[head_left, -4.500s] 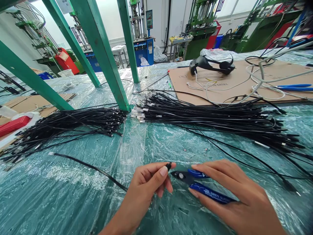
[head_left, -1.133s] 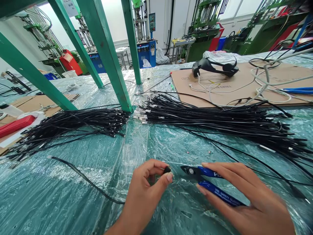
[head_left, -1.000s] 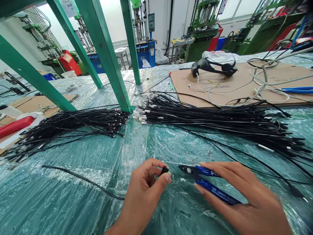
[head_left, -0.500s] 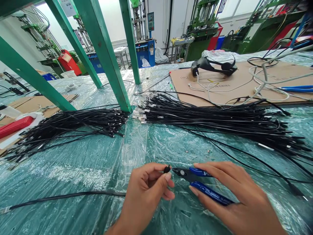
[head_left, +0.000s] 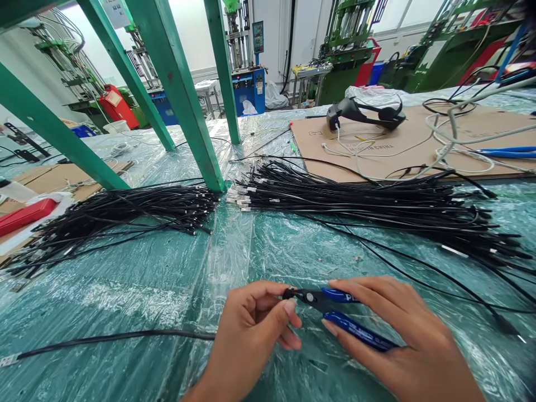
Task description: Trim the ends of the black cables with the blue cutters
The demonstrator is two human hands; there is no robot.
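Observation:
Between thumb and forefinger, my left hand [head_left: 255, 329] pinches the small black end of a cable [head_left: 287, 293]. The black cable [head_left: 125, 335] runs out to the left behind this hand, with a pale connector at its far end. My right hand [head_left: 402, 329] is wrapped round blue-handled cutters [head_left: 360, 330], thumb on the lower handle and fingers on the upper one. The handles are spread apart. The cutters' dark tips point left and meet the cable end; whether the blades touch it or lie round it is too small to tell.
Two large bundles of black cables lie beyond the hands, one at left [head_left: 138, 209] and one at right [head_left: 355, 198]. Green posts [head_left: 180, 95] rise from the table. A cardboard sheet [head_left: 310, 151] bears a black headset [head_left: 364, 114] and pale cables. At far left is a red tool [head_left: 29, 216].
The cutters have moved slightly left, so their tips now reach the black cable end. My right hand moved with them. My left hand still pinches the cable and has barely shifted.

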